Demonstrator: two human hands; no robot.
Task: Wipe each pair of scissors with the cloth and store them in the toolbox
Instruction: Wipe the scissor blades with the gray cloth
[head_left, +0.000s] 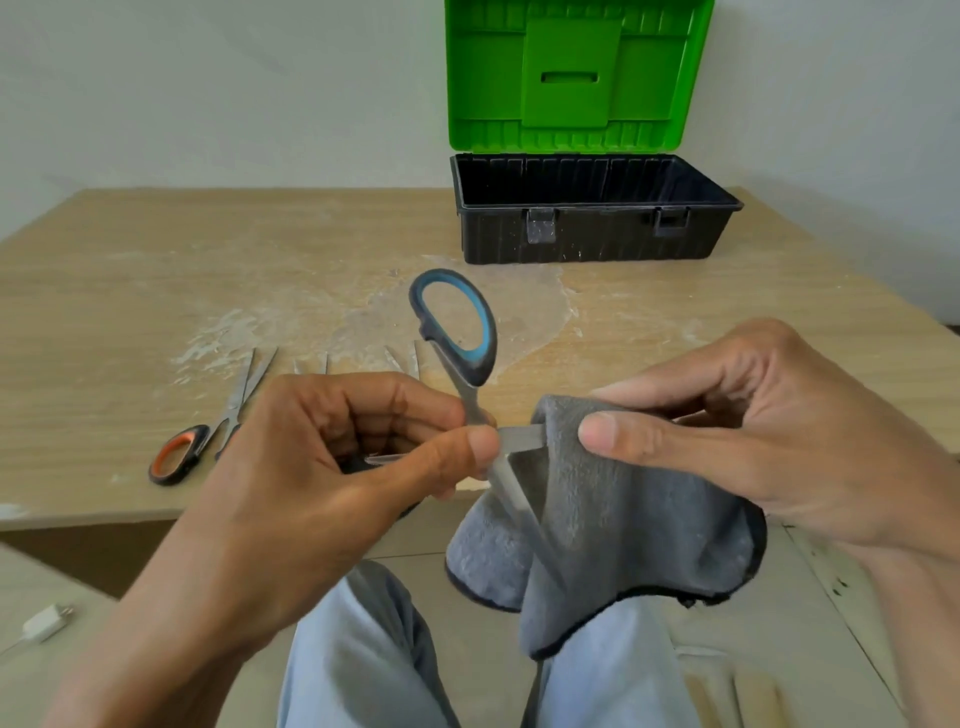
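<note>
My left hand (332, 457) pinches a pair of blue-and-black handled scissors (457, 332) near the pivot, its blades spread apart and one handle loop up. My right hand (753, 431) grips a grey cloth (613, 525) folded over one blade, thumb pressing on it; the other blade points down in front of the cloth. An orange-handled pair of scissors (208, 431) lies on the wooden table (130, 291) to the left. More blade tips (311, 364) show behind my left hand. The black toolbox (592, 228) stands at the back, its green lid (576, 78) open.
The table's front edge runs just beneath my hands, with white smears on its top. My knees in light trousers (374, 654) are below. A white charger plug (44, 623) lies on the floor at the lower left. A pale wall stands behind the toolbox.
</note>
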